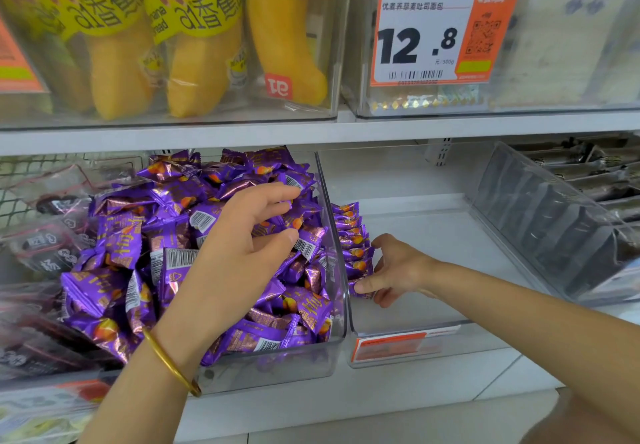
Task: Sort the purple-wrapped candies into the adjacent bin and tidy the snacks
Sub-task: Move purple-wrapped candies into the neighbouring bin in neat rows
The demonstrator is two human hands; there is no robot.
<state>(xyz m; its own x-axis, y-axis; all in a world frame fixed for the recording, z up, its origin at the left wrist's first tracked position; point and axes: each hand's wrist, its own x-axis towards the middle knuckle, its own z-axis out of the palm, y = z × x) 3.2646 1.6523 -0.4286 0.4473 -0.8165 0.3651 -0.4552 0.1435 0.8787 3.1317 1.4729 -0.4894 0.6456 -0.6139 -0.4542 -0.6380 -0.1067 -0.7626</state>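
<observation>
A clear bin (pixel 341 319) on the lower shelf is heaped with several purple-wrapped candies (pixel 145 246). My left hand (pixel 242 246), a gold bangle on its wrist, hovers over the heap with fingers curled around candies near the bin's right side. The adjacent clear bin (pixel 433 305) to the right holds a neat row of purple candies (pixel 353 236) standing along its left wall. My right hand (pixel 391 270) is inside that bin, with thumb and fingers touching the front end of the row.
Dark-wrapped snacks fill a clear bin (pixel 554 229) at the right and lie in packets (pixel 45 246) at the left. Yellow banana-bread packs (pixel 194 56) and a 12.8 price tag (pixel 429 35) sit on the shelf above. An orange label (pixel 388 345) fronts the adjacent bin.
</observation>
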